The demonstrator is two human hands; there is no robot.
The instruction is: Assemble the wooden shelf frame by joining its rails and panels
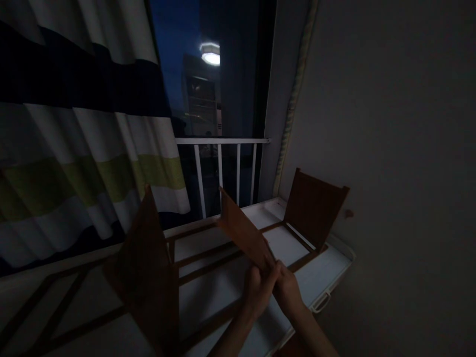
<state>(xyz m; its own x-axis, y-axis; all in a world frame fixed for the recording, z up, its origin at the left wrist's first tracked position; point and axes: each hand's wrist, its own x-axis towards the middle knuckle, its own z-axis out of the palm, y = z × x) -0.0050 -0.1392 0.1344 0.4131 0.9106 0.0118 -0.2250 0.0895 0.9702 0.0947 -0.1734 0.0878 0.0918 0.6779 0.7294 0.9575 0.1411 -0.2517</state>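
Both hands meet at the near end of a flat brown wooden panel (241, 229), which slants up and away to the left. My left hand (257, 285) is closed on the panel's lower end, and my right hand (288, 289) grips beside it. Below lies a brown wooden frame (208, 270) of long rails on a white surface. Another brown panel (148, 267) stands upright to the left of my hands. A third panel (314, 208) leans up at the frame's right end. The fingers' undersides are hidden, and the light is dim.
The white base (330, 267) has a raised edge and a white handle (322, 301) at its near right. Behind it are a window with a white railing (223, 141) and a striped curtain (92, 124) at left. A plain wall (401, 173) rises at right.
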